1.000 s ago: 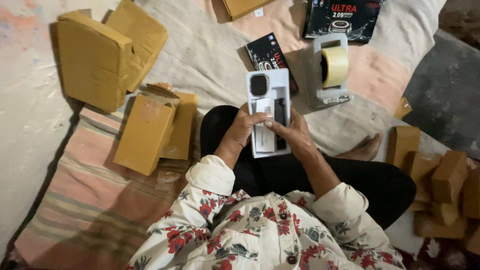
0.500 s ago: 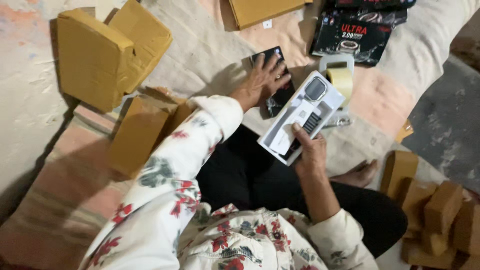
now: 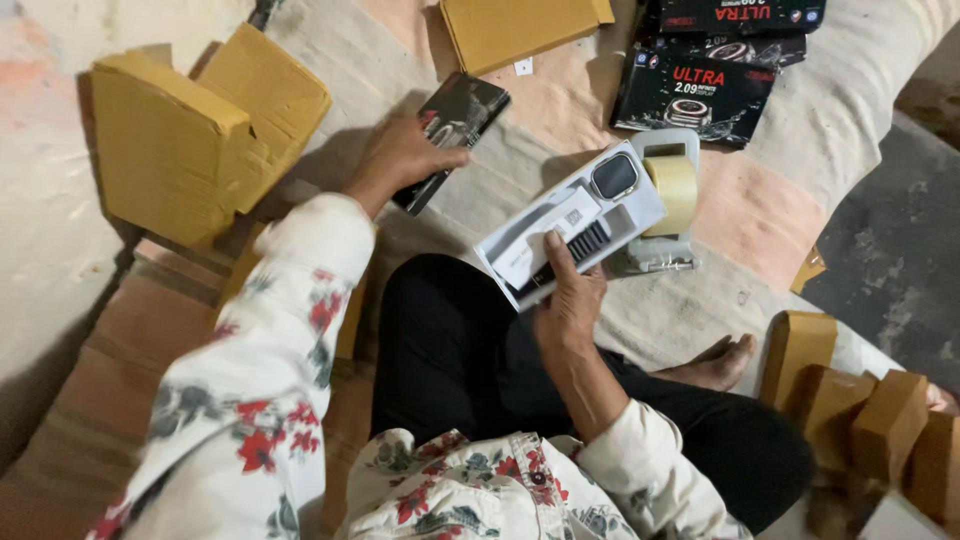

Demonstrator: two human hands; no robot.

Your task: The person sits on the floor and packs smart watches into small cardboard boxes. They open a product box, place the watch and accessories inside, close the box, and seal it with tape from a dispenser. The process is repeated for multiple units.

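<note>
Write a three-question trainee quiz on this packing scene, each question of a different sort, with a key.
1. True or false: the right hand holds the white tray with the smartwatch in it.
2. What does the left hand grip? A) tape dispenser B) black box lid C) brown carton
3. Fill in: the tape dispenser stands just beyond the tray, on the ____.

Key:
1. True.
2. B, the black box lid.
3. Cloth.
</note>
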